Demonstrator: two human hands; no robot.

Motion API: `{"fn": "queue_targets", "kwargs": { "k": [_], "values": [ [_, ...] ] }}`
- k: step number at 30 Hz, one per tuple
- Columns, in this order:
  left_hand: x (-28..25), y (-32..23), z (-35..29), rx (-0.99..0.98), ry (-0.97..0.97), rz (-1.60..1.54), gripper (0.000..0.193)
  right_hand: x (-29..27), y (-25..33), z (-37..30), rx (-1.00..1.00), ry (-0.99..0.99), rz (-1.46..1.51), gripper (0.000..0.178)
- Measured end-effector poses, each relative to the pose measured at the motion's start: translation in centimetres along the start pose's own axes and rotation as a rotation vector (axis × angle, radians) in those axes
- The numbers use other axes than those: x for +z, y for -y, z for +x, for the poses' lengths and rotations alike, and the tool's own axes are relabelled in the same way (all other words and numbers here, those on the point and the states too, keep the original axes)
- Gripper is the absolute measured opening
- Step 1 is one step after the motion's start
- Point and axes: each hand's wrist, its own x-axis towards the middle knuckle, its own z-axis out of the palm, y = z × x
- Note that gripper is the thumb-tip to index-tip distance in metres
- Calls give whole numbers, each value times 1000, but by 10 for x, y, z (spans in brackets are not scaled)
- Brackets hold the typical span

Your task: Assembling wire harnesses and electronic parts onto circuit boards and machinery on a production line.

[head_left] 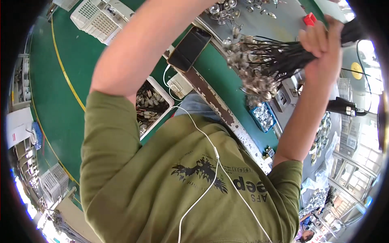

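Observation:
My right hand (323, 46) is raised at the upper right, its fingers closed round a thick bundle of black cables (292, 60). The cables fan out to the left of the hand and end in a cluster of shiny round metal parts (259, 79). On the other side of the hand, the dark bundle runs on toward the picture's edge. My left forearm (162, 28) reaches up across the top and leaves the picture, so the left hand does not show. Beyond the cluster, loose metal parts (225, 10) lie on a grey work surface (279, 26).
A phone (190, 48) lies by the worn bench edge (214, 101), near a white box of metal pieces (167, 96). A blue tray (263, 117) of small silver parts stands below the cluster. A red piece (310, 19) sits behind my hand. White crates (97, 18) stand upper left.

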Motion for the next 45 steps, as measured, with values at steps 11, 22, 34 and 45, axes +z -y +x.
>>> {"fn": "queue_targets", "kwargs": {
  "k": [11, 22, 34, 45],
  "values": [
    [7, 5, -156, -902, 180, -288, 25, -44, 20, 28, -79, -88, 373, 20],
    [-14, 10, -143, -388, 442, 325, 23, -44, 16, 33, -109, -234, 365, 20],
    [-193, -4, -297, -744, 27, 813, 24, -108, 40, 45, -183, -387, 276, 28],
    [-58, 8, -122, -621, 71, -395, 28, -1, -2, -13, 142, -168, -211, 28]
  ]
}}
